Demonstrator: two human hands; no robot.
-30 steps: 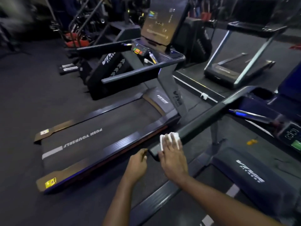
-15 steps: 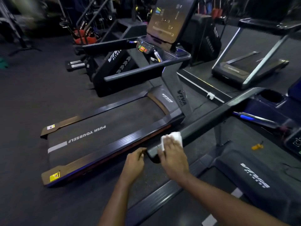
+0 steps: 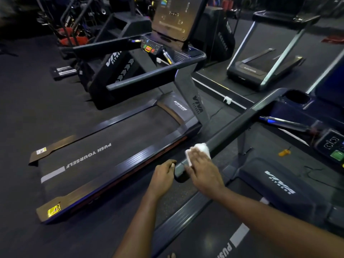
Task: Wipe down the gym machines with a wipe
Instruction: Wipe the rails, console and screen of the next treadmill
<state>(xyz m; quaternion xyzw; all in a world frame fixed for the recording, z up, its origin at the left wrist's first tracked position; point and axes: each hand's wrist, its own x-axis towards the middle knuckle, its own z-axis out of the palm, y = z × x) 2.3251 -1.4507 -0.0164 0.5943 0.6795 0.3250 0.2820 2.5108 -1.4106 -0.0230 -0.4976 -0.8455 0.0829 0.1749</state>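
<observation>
The white wipe (image 3: 202, 148) lies on top of the dark handrail (image 3: 242, 123) of the near treadmill (image 3: 279, 183), close to the rail's free end. Most of it is hidden under the right hand (image 3: 203, 170). Only a bunched edge shows past the fingertips at the hand's 12 o'clock and a thin strip at its 10 o'clock.

The right hand is spread flat, fingers fairly straight, pressing the wipe down onto the rail. The thumb drops over the rail's side.

The left hand (image 3: 162, 175) sits at the right hand's 9 o'clock, just beside the rail's end cap. Its fingers are curled under and the palm is hidden, so I cannot tell whether it holds anything or touches the rail.

The near treadmill's control panel (image 3: 333, 146) is cut off by the frame edge at 3 o'clock.

At the hands' 10 o'clock lies the neighbouring treadmill (image 3: 115, 144), its belt reading "PUSH YOURSELF". Its console (image 3: 171, 17) is cropped at 12 o'clock. A third treadmill (image 3: 260, 71) stands at 1 o'clock, dim and hard to make out.
</observation>
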